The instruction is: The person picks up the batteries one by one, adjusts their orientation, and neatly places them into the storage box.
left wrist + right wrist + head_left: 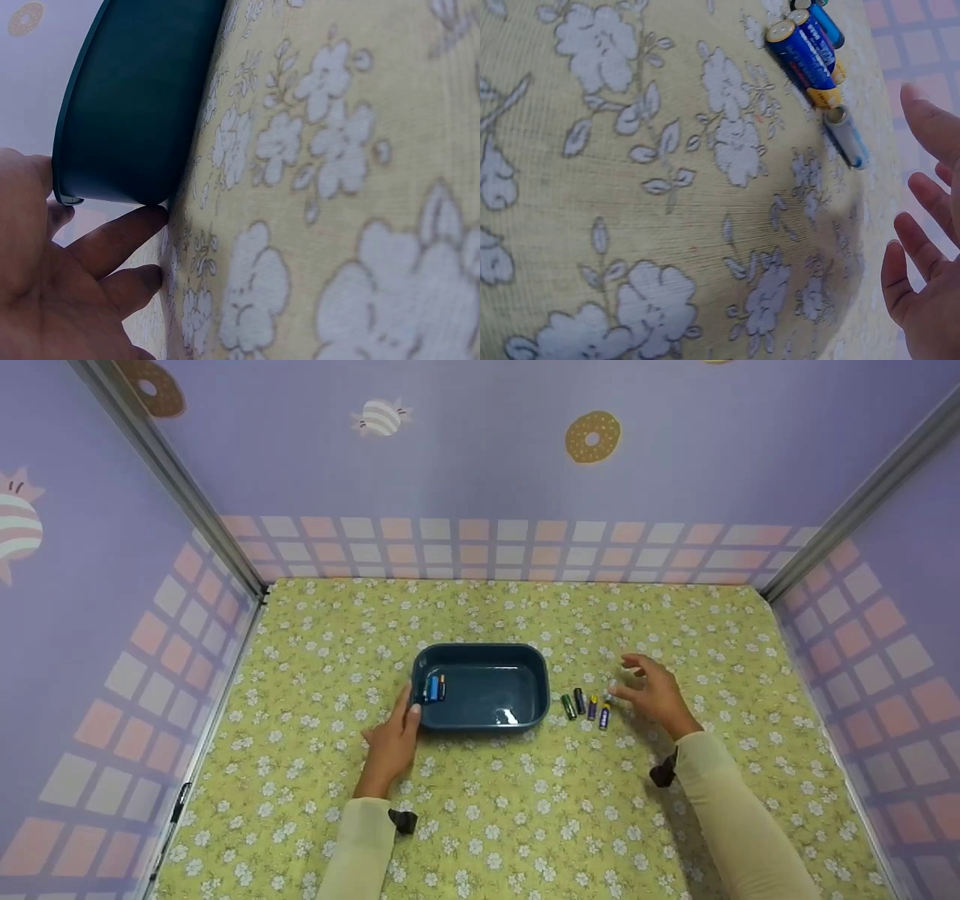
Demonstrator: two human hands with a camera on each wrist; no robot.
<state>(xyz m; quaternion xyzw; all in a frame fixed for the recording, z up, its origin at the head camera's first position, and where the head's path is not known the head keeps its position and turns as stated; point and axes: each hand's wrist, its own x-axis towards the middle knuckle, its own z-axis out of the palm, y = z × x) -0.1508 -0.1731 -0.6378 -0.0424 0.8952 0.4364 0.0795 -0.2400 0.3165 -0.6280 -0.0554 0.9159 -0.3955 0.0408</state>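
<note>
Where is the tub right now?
In the head view, the tub sits centrally on the flowered cloth, the left hand at its left end and loose batteries just to its right.

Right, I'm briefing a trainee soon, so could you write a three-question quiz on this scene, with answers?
1. Which hand touches the tub?
2. True or false: the tub's batteries lie at its right end.
3. The right hand is:
A) gripping the tub's rim
B) near the loose batteries, holding nothing
C) inside the tub

Key:
1. The left hand.
2. False: the tub's batteries lie at its left end.
3. B
</note>
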